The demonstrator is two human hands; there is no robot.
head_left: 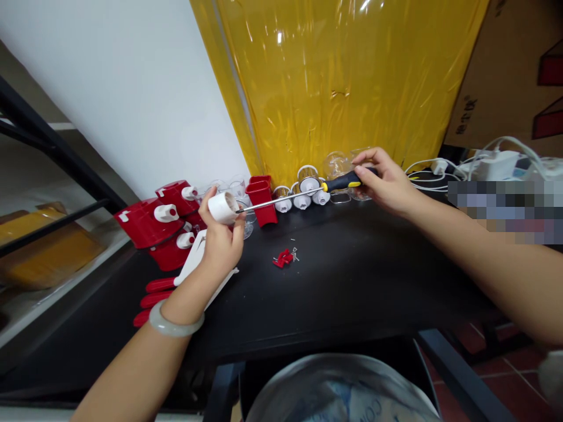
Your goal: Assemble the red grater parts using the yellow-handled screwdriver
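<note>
Head view — left hand grips round white cap, right hand clasps steel-shafted screwdriver.

Left grip: white fitting, smooth moulded plastic, faint sheen.
Right grip: screwdriver, shaft of bright polished metal, handle black and yellow, satin, looks rubbery.
Tabletop: black, matt, smooth.
Red housings: glossy plastic with white plastic inserts.
Sockets at the back: white plastic, brass-coloured metal threads.
Curtain: yellow translucent film, highly glossy, creased.
Carton: brown cardboard, matt.
Bracelet on my left wrist: pale, polished, stone-like.
Cables: white, smooth plastic sheath.
</note>
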